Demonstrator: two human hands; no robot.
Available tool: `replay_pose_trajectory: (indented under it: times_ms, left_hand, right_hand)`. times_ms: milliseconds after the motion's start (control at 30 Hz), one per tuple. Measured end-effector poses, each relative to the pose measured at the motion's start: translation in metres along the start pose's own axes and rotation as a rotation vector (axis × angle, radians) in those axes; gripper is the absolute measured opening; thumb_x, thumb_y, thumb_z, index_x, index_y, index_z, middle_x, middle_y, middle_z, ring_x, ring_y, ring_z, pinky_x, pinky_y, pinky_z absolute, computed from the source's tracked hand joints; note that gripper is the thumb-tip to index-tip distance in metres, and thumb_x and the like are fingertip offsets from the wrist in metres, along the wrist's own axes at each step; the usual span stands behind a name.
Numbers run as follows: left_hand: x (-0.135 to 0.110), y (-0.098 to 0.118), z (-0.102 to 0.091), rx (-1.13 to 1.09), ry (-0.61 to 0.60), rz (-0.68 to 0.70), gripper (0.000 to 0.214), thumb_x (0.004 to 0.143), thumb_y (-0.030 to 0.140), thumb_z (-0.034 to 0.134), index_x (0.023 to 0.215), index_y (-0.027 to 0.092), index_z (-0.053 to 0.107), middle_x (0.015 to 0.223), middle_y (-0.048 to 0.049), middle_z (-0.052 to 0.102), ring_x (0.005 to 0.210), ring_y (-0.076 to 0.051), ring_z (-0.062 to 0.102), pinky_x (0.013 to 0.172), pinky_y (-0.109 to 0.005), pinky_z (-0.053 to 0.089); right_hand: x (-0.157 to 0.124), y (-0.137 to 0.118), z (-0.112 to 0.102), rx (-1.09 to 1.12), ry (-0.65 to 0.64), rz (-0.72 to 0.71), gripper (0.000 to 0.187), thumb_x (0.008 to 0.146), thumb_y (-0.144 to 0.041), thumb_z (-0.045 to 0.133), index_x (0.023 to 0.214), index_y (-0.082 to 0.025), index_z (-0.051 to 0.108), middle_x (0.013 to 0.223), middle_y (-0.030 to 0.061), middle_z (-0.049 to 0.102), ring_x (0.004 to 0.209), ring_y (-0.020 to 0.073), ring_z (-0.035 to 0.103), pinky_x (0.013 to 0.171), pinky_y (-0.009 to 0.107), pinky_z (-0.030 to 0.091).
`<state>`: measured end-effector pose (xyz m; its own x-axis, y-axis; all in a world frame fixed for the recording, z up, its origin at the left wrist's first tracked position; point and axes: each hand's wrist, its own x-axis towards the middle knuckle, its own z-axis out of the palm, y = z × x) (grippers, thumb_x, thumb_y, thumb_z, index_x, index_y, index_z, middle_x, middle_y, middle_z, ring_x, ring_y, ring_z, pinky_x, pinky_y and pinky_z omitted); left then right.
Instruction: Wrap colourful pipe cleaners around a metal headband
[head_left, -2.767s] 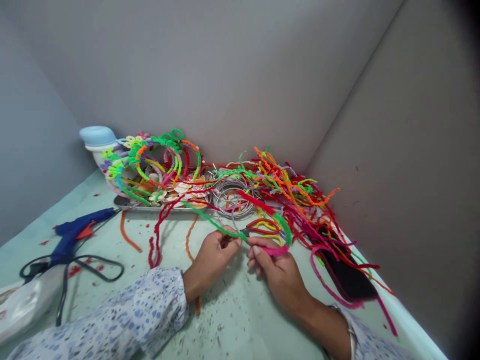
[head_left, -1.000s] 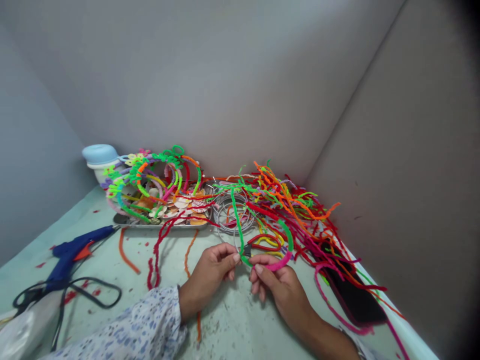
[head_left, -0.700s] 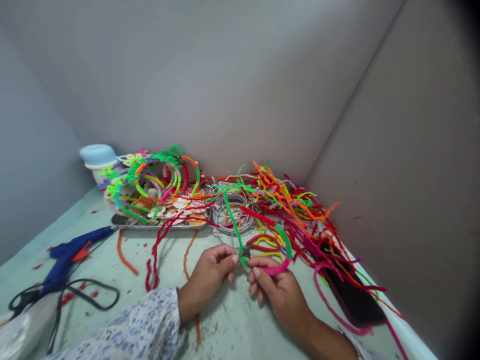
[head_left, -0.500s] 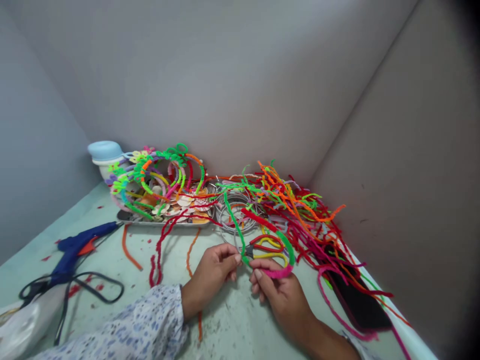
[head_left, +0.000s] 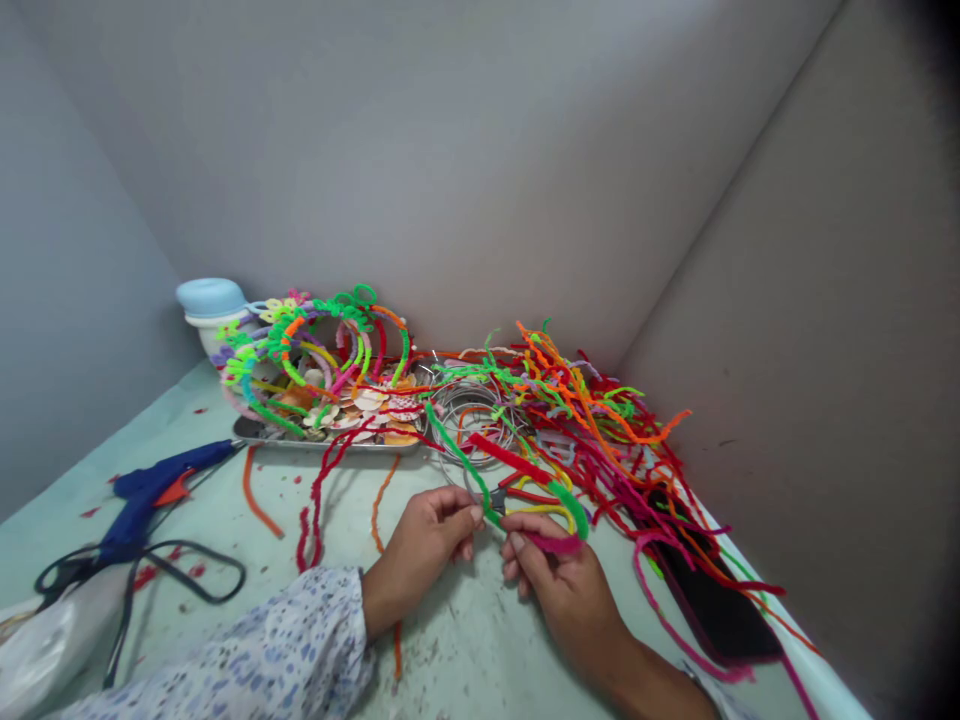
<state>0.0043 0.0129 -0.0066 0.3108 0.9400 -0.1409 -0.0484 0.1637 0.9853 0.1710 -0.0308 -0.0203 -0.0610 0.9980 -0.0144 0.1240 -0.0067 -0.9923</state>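
My right hand (head_left: 559,580) pinches a curved band wrapped in pipe cleaner (head_left: 571,508), red, green and pink along its length. A loose green pipe cleaner (head_left: 465,462) runs from the band's near end up and to the left. My left hand (head_left: 431,535) is closed on this green strand, thumb against forefinger, close beside the right fingertips. Just behind the hands lie scissors (head_left: 531,489) with red and yellow handles, partly hidden by the band. Beyond them rests a coil of silvery wire (head_left: 476,425).
A metal tray (head_left: 337,447) holds shell-like pieces and several finished pipe-cleaner hoops (head_left: 330,330). Right of it spreads a tangled pile of pipe cleaners (head_left: 592,400), partly over a dark phone (head_left: 724,605). At left lie a blue glue gun (head_left: 154,490) with its cord and a plastic bag (head_left: 64,635); a blue-lidded container (head_left: 214,310) stands behind.
The green strand's free end has swung left and down. The red end of the band has tipped lower and slightly left. Both hands stay in nearly the same place.
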Motion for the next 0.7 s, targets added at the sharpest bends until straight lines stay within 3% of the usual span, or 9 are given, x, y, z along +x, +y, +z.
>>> replay_pose_trajectory:
  times_ms: [267,700]
  left_hand:
    - [0.0008,-0.0031,0.0006,0.029,0.017,0.003,0.021,0.08,0.034,0.06,0.073,0.014,0.059,0.05,0.0042,0.05,0.044,-0.007,0.041,0.046,-0.02,0.029]
    - [0.0012,-0.0024,0.002,0.031,0.028,0.009,0.018,0.079,0.032,0.058,0.072,0.015,0.054,0.049,0.0047,0.049,0.044,-0.008,0.04,0.047,-0.021,0.031]
  right_hand:
    - [-0.0009,-0.0044,-0.0005,-0.054,-0.019,-0.019,0.035,0.09,-0.045,0.05,0.104,-0.016,0.063,0.071,0.004,0.065,0.058,0.0139,0.06,0.051,0.024,0.048]
    - [-0.0034,-0.0026,-0.0035,-0.371,-0.034,-0.304,0.022,0.091,-0.025,0.046,0.103,-0.021,0.064,0.077,0.0039,0.068,0.067,0.0167,0.066,0.066,0.029,0.052]
